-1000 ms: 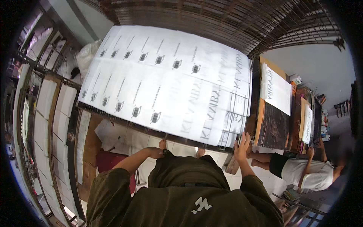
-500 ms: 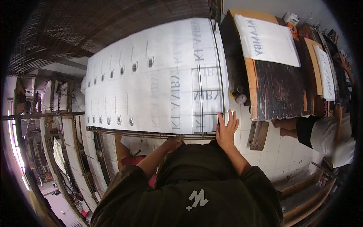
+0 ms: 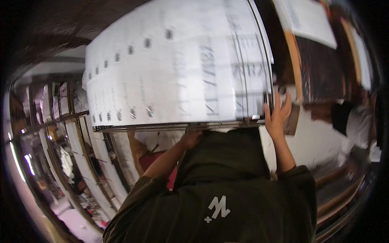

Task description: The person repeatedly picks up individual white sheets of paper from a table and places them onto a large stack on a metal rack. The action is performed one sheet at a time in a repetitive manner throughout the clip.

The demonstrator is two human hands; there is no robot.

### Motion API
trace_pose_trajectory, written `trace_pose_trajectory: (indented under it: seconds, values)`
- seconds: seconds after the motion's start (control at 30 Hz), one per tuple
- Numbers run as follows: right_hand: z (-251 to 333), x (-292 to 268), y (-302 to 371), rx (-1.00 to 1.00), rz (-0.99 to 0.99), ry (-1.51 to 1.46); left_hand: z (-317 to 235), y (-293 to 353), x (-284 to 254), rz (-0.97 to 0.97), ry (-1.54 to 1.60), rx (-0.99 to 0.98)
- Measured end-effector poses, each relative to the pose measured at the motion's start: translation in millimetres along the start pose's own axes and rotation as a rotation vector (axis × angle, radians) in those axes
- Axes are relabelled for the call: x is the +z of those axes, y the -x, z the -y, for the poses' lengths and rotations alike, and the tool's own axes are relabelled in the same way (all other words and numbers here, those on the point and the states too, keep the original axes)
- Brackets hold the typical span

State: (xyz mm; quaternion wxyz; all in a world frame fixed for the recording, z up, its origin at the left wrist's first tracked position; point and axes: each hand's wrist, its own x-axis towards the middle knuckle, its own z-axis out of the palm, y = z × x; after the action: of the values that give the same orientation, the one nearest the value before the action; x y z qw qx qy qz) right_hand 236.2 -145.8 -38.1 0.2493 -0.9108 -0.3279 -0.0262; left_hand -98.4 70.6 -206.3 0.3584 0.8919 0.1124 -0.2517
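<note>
White printed sheets lie overlapping across wire rack, reaching close to its near edge. Left hand at middle of near edge, fingers seemingly curled in beneath; how tightly closed, cannot tell. Right hand at near right corner, fingers spread wide, thumb against or just beside side rail; no closed grip seen. Handling likely best with rack level, both hands bearing evenly, since sheets look loose and could slide. Right corner wants clearance from dark table beyond right edge.
</note>
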Motion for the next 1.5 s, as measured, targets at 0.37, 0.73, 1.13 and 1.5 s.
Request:
trace_pose_trajectory:
  seconds: [0.37,0.73,1.13,1.5]
  values:
    - [-30,62,10,-0.092,-0.022,0.193,126,26,-1,0.137,0.172,-0.092]
    - [-32,59,19,0.087,0.192,0.336,80,1,46,0.249,0.42,0.018]
    - [-15,22,27,-0.207,-0.089,-0.344,40,-12,74,-0.537,-0.227,-0.185]
    - [-119,-1,-65,0.647,-0.649,-1.85,27,57,-17,0.179,0.353,-0.647]
